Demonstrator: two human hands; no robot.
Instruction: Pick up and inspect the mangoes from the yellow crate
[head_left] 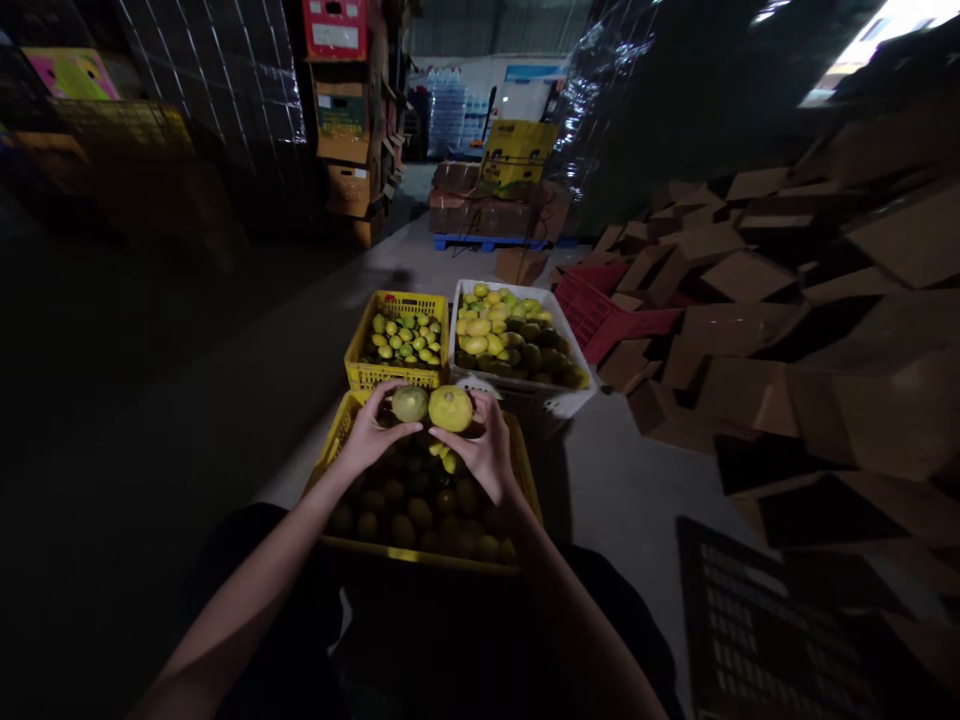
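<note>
Above the near yellow crate (420,556), my left hand (369,432) is closed around a greenish lemon (409,403). My right hand (486,448) grips a yellow lemon (451,409), its stem-end spot facing me. The two fruits are held side by side at the same height, almost touching. Below them, the near crate holds many dark green and yellowish fruits (420,513), dim in shadow. Just beyond, a smaller yellow crate (360,376) contains green-yellow lemons (405,338). To its right a white crate (585,397) is heaped with yellow and darker green lemons (480,328).
Flattened and open cardboard boxes (742,330) are piled along the right, with a red crate (589,310) among them. A dark plastic crate (739,620) lies at lower right. Farther back, boxes stand on a blue pallet (487,243); stacked cartons (347,190) rise at back left.
</note>
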